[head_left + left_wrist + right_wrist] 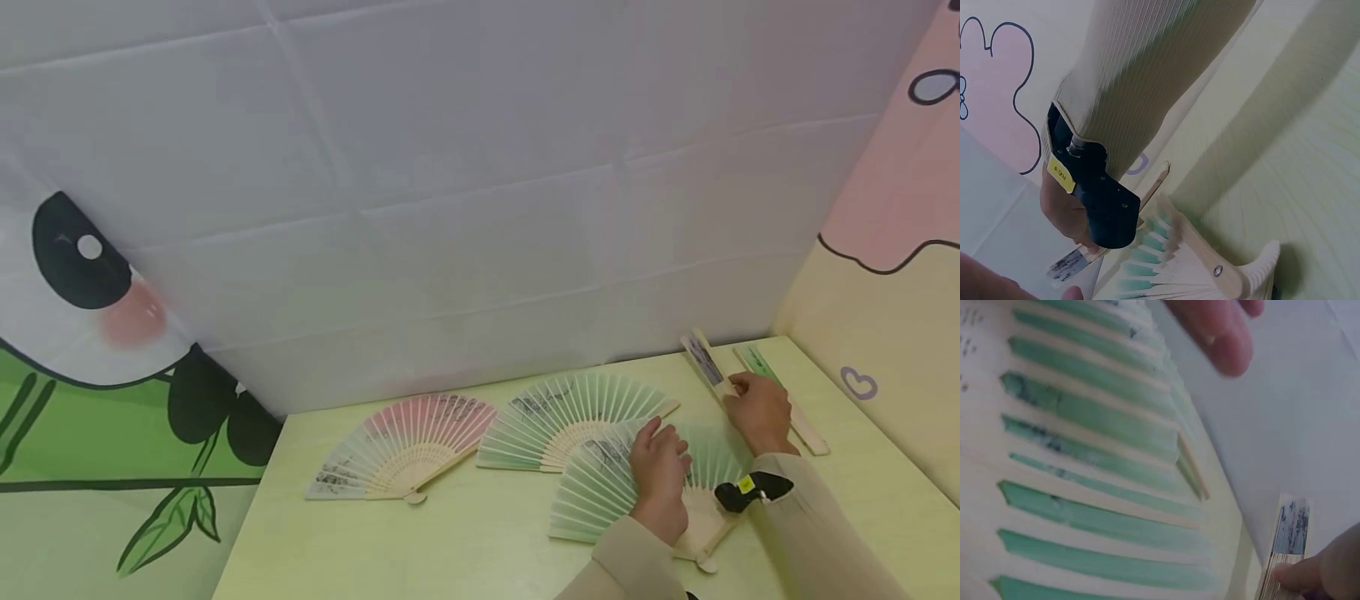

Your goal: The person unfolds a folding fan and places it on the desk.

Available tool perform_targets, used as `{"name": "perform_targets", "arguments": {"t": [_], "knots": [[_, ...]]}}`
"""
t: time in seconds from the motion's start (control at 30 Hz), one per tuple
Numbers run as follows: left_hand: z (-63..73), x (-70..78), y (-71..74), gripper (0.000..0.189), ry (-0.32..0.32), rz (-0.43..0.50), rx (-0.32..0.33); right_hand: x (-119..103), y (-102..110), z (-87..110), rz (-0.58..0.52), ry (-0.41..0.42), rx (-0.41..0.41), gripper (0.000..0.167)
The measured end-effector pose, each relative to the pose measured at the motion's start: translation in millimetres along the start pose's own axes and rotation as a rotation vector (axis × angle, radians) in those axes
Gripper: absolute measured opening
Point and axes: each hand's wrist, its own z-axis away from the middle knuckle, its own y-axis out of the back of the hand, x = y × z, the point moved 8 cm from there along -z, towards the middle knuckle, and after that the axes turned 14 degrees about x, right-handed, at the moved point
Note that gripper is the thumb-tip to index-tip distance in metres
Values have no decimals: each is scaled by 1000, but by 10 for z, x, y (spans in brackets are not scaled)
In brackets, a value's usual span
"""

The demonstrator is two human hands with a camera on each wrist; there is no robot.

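A folded fan (703, 360) with a grey-purple printed band is pinched in my right hand (761, 414) near the table's far right. In the right wrist view, the thumb (1300, 572) presses on the stacked ribs of this folded fan (1293, 528). My left hand (660, 479) hovers over the nearest spread green fan (592, 492), fingers loosely bent and holding nothing. It covers part of that fan's pleats. Just right of my right hand lies a second folded fan (806, 425) with a green end, partly hidden by the hand.
Another spread green fan (577, 408) lies behind the nearest one, overlapping it in this view. A spread pink and grey fan (420, 442) sits to the left on the pale table (360, 550). A white cloth wall (480, 250) rises at the back, a printed panel (885, 333) at right.
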Motion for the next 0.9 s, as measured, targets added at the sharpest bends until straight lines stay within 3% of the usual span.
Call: {"name": "perform_targets", "arguments": {"t": [0.17,0.37,0.53,0.7,0.9], "knots": [[-10,19,6,43,-32,29,-18,-166,113,44,-58,7,81,31],[-30,55,5,36,-60,15,-35,-442,295,151,-103,7,159,29],[-64,83,2,34,-77,24,-65,-722,419,329,-174,81,187,27],[-113,113,27,35,-89,34,-73,-967,417,560,-216,180,108,27],[-136,135,105,26,-126,19,-125,-1046,273,799,-238,158,-123,30]]}}
